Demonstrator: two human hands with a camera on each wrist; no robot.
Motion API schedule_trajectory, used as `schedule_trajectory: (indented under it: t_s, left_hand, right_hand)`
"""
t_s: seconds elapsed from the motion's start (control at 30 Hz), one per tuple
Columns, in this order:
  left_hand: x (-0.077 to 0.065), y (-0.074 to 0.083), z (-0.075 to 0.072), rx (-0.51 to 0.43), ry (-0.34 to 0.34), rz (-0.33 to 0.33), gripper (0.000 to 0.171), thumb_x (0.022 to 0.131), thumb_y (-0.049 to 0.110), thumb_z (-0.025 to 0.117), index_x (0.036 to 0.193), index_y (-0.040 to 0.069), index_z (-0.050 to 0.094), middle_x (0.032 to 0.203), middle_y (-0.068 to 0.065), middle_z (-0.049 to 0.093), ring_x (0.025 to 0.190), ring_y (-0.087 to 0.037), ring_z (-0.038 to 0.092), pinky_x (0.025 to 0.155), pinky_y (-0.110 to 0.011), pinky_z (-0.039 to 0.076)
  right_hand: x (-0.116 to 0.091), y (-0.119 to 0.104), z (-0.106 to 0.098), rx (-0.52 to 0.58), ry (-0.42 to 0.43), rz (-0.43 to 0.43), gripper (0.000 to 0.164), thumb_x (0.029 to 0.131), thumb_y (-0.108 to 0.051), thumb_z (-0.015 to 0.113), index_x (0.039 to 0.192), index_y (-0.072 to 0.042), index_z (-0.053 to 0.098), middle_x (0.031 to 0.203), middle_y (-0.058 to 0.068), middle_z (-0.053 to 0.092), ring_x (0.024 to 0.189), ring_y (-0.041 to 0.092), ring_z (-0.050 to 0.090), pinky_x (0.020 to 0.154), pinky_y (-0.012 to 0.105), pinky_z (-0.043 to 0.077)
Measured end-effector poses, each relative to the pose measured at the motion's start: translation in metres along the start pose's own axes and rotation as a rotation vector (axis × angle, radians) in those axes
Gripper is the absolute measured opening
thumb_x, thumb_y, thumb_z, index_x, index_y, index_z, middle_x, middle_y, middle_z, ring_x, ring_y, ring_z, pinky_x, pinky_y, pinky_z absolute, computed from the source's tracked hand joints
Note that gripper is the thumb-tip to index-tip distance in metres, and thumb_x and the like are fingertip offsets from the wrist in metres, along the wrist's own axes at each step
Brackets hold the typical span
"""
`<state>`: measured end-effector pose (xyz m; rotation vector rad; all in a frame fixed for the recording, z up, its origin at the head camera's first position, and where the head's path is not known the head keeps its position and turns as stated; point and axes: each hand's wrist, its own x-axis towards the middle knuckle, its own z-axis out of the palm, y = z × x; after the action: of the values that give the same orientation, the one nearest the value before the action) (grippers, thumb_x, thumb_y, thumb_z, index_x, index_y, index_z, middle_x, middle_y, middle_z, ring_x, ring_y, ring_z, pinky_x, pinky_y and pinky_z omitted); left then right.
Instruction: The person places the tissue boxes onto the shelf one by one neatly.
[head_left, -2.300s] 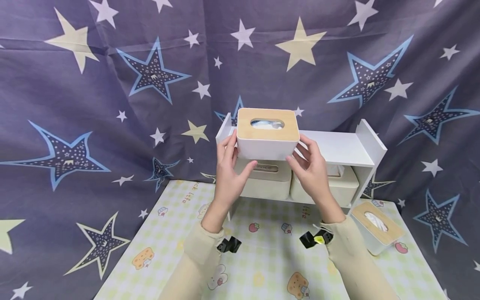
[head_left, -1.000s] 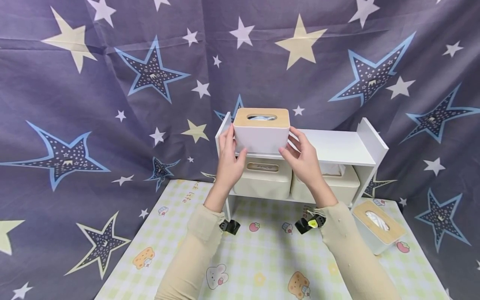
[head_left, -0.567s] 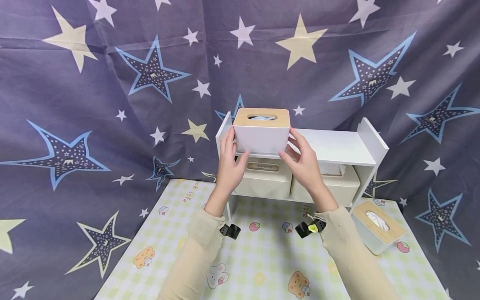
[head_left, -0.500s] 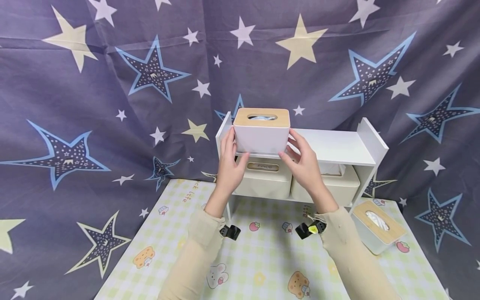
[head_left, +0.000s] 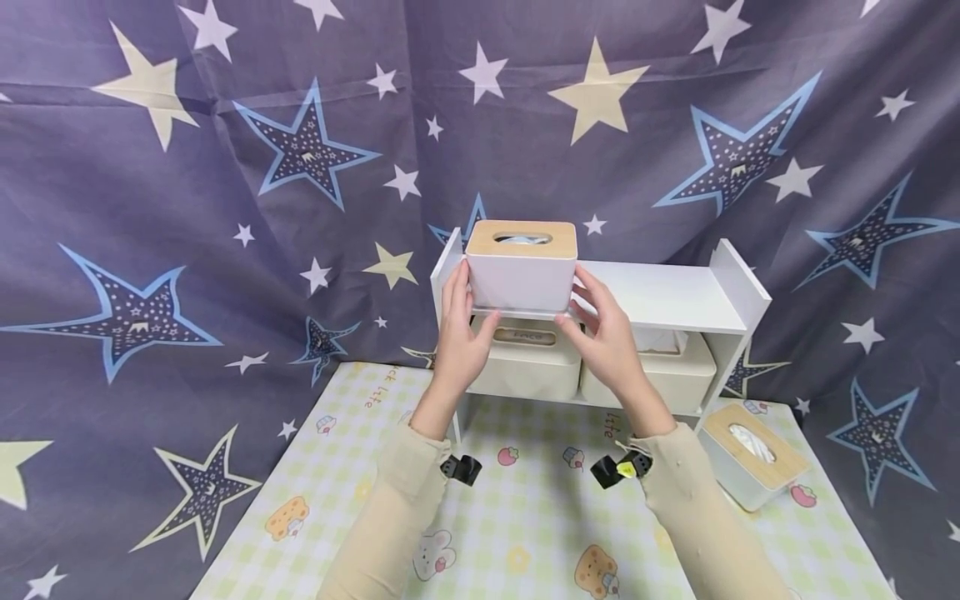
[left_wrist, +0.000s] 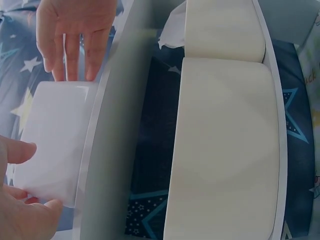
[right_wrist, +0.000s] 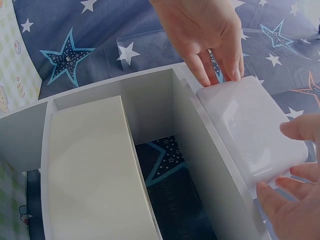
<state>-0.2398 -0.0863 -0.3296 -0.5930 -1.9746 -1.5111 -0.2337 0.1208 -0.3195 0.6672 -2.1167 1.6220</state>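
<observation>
Resting between hands [head_left: 460,337] [head_left: 606,337] — tissue box [head_left: 522,283]

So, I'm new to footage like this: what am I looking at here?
No machine here, just a person's bare left hand and right hand. The wide picture comes from a camera on the head, the two close ones from wrist cameras. Both hands hold a white tissue box with a wood-look lid, atop the left end of a white shelf. Two cream tissue boxes stand on its lower level. To the shelf's right, another wood-lidded tissue box sits on the checked tablecloth.
</observation>
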Motion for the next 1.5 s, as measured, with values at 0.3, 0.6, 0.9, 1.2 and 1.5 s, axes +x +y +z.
schedule_trajectory:
  t_s: [0.3, 0.6, 0.9, 1.2, 1.5]
  left_hand:
    - [-0.012, 0.004, 0.002, 0.032, 0.015, -0.003, 0.080, 0.091, 0.000, 0.063, 0.158, 0.001, 0.019, 0.164, -0.017, 0.014, 0.154, -0.030, 0.021, 0.126, -0.039, 0.028]
    - [-0.028, 0.011, 0.006, 0.000, 0.018, -0.031, 0.077, 0.094, 0.007, 0.065, 0.158, 0.005, 0.022, 0.166, -0.010, 0.016, 0.154, -0.029, 0.022, 0.127, -0.043, 0.027]
    - [-0.046, 0.011, 0.017, -0.059, -0.018, -0.023, 0.074, 0.093, 0.004, 0.064, 0.157, 0.006, 0.026, 0.163, -0.013, 0.023, 0.151, -0.033, 0.027, 0.125, -0.050, 0.028]
    - [-0.070, 0.006, 0.031, -0.062, -0.123, -0.054, 0.073, 0.093, 0.005, 0.066, 0.156, 0.006, 0.030, 0.161, -0.015, 0.030, 0.149, -0.032, 0.032, 0.125, -0.042, 0.030]
    - [-0.091, -0.006, 0.046, -0.089, -0.237, -0.106, 0.068, 0.094, 0.009, 0.065, 0.154, 0.003, 0.033, 0.159, -0.017, 0.033, 0.146, -0.035, 0.035, 0.124, -0.044, 0.031]
  right_hand:
    - [-0.012, 0.000, 0.000, -0.022, -0.012, -0.014, 0.066, 0.093, 0.000, 0.065, 0.153, -0.002, 0.036, 0.156, 0.018, 0.038, 0.141, 0.037, 0.045, 0.118, 0.044, 0.043]
    - [-0.031, 0.005, -0.005, -0.046, 0.001, -0.052, 0.060, 0.094, 0.001, 0.064, 0.149, -0.001, 0.041, 0.153, 0.018, 0.043, 0.138, 0.035, 0.049, 0.114, 0.028, 0.044]
    - [-0.054, 0.016, -0.014, -0.041, 0.045, -0.068, 0.054, 0.094, 0.004, 0.062, 0.145, 0.000, 0.047, 0.149, 0.019, 0.049, 0.134, 0.035, 0.049, 0.112, 0.023, 0.044]
    - [-0.081, 0.034, -0.028, -0.113, 0.060, -0.019, 0.054, 0.093, 0.003, 0.063, 0.144, 0.002, 0.046, 0.149, 0.022, 0.048, 0.133, 0.034, 0.051, 0.110, 0.018, 0.045]
    - [-0.117, 0.060, -0.045, -0.167, 0.111, 0.030, 0.053, 0.093, 0.003, 0.064, 0.144, -0.001, 0.049, 0.146, 0.023, 0.050, 0.127, -0.007, 0.050, 0.106, 0.010, 0.044]
